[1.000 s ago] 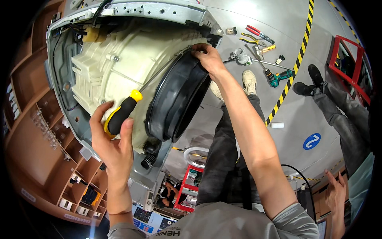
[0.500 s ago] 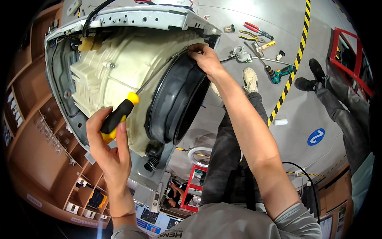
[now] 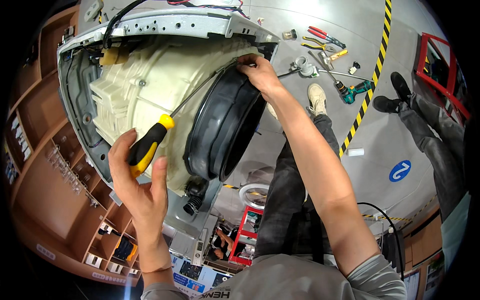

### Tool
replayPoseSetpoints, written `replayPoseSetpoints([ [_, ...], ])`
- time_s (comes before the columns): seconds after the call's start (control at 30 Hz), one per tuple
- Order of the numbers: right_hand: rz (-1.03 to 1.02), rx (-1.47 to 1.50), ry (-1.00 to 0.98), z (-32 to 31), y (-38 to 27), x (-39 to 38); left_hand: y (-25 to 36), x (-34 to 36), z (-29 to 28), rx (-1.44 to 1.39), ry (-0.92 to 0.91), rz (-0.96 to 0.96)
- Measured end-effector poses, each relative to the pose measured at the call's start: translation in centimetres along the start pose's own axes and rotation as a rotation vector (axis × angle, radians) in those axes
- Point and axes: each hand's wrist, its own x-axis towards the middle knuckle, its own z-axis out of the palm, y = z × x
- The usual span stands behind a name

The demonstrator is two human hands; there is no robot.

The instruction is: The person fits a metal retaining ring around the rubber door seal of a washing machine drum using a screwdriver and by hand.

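Note:
A screwdriver (image 3: pixel 152 140) with a black and yellow handle rests between the thumb and fingers of my left hand (image 3: pixel 141 187). Its long shaft slants up to the far upper rim of a black rubber door gasket (image 3: pixel 212 122), where the tip meets a thin metal band. At that same rim, the fingers of my right hand (image 3: pixel 259 74) are bent and pressed onto the gasket edge; the fingertips are partly hidden. The gasket is fitted round the mouth of a cream plastic tub (image 3: pixel 160 70) inside an opened washing machine cabinet (image 3: pixel 175 24).
On the floor at the upper right lie pliers (image 3: pixel 320 46), a hammer (image 3: pixel 332 57), a green cordless drill (image 3: pixel 354 91) and a grey pump-like part (image 3: pixel 301 64). A person's legs (image 3: pixel 425 125) stand beyond the striped tape (image 3: pixel 365 95). Wooden shelves (image 3: pixel 55 175) line the left.
My left thumb has opened slightly away from the screwdriver handle, and the handle has turned a little. My right hand stays at the gasket rim. The whole view has shifted slightly.

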Motion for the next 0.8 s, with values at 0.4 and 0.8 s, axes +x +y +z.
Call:
replayPoseSetpoints([
  [0.4, 0.014, 0.030, 0.005, 0.0, 0.0, -0.1, 0.1, 0.0, -0.4, -0.051, -0.076, -0.443],
  [0.8, 0.003, 0.041, 0.006, 0.3, 0.0, -0.2, 0.2, -0.2, -0.1, -0.298, 0.001, -0.178],
])
